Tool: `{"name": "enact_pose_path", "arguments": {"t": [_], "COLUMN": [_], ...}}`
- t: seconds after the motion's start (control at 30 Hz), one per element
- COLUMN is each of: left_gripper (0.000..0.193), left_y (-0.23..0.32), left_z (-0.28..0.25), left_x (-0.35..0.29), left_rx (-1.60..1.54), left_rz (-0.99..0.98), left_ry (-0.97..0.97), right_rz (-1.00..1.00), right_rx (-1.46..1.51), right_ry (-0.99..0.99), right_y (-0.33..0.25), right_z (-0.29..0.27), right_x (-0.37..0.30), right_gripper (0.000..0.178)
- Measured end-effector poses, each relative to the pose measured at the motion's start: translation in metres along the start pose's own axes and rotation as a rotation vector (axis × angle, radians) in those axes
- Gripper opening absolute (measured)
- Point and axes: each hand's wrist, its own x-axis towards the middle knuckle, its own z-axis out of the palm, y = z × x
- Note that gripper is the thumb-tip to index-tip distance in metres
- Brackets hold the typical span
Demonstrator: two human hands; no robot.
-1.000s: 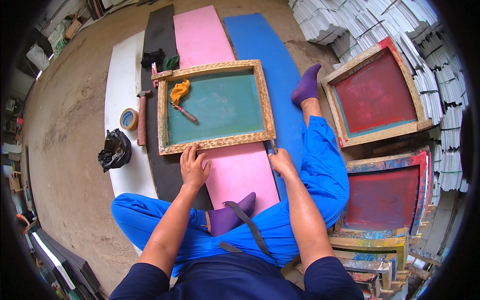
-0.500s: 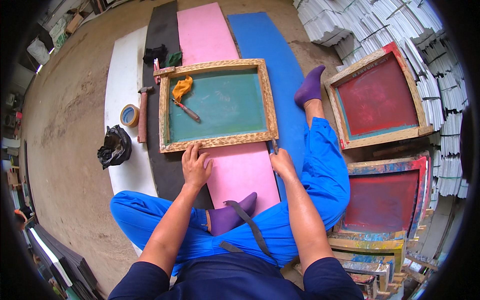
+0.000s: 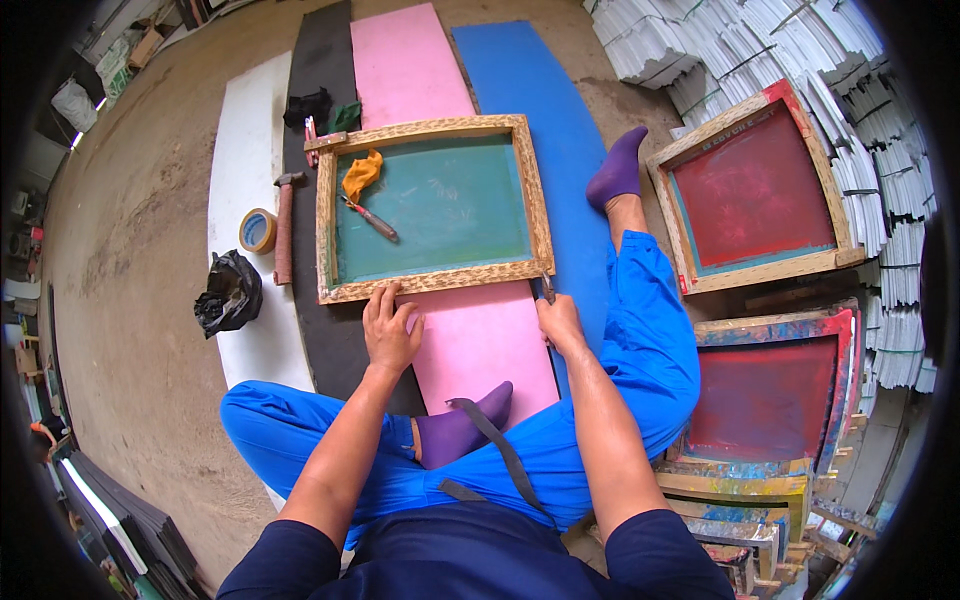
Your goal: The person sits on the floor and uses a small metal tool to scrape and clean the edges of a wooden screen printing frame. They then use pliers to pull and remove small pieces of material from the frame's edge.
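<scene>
In front of me lies a wooden screen-printing frame [image 3: 430,283] with green mesh. My left hand [image 3: 393,330] rests its fingertips on the near rail, left of the middle, fingers apart and thumb spread. At the near right corner, my right hand [image 3: 562,322] grips a metal tool resembling pliers [image 3: 547,288]. The tool's tip meets the corner; its handles are mostly hidden in my fist. On the mesh lie a crumpled orange cloth [image 3: 362,175] and a thin tool with a reddish-brown handle [image 3: 376,224]. A small wooden piece [image 3: 326,143] sits on the far left corner.
Left of the frame are a hammer [image 3: 285,230], a tape roll [image 3: 257,231] and a black plastic bag [image 3: 228,292]. Red-mesh frames [image 3: 752,190] stand at the right, near white stacked bundles [image 3: 650,45]. Pink, black, white and blue mats [image 3: 500,60] lie underneath.
The view has shifted very slightly. Both hands stay in nearly the same place, the right still at the frame's corner with its tool.
</scene>
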Motion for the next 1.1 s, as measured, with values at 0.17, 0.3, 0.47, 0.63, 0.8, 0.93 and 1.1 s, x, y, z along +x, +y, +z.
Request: {"name": "enact_pose_path", "arguments": {"t": [0.17, 0.3, 0.47, 0.63, 0.8, 0.93, 1.1], "left_gripper": [0.025, 0.024, 0.024, 0.029, 0.025, 0.019, 0.013], "left_y": [0.000, -0.004, -0.005, -0.003, 0.012, 0.007, -0.015], "left_z": [-0.001, 0.001, 0.001, -0.013, -0.029, -0.033, -0.040], "left_x": [0.001, 0.000, 0.001, 0.002, 0.002, -0.012, -0.026], "left_rx": [-0.016, -0.020, -0.031, -0.041, -0.221, -0.365, -0.344], "left_rz": [0.002, -0.002, -0.021, -0.021, 0.026, -0.078, -0.222], "left_ry": [-0.005, 0.002, -0.015, -0.022, 0.010, -0.010, 0.030], "right_rz": [0.079, 0.190, 0.256, 0.115, 0.017, 0.007, 0.009], "right_rx": [0.295, 0.518, 0.761, 0.481, 0.284, 0.209, 0.200], "right_ry": [-0.148, -0.299, -0.489, -0.561, -0.727, -0.817, -0.923], "right_y": [0.007, 0.004, 0.014, -0.005, -0.051, -0.073, -0.083], "right_z": [-0.001, -0.006, -0.015, -0.001, 0.044, 0.085, 0.121], "right_x": [0.004, 0.005, 0.009, -0.021, -0.068, -0.088, -0.094], "right_gripper": [0.024, 0.021, 0.021, 0.021, 0.023, 0.022, 0.020]}}
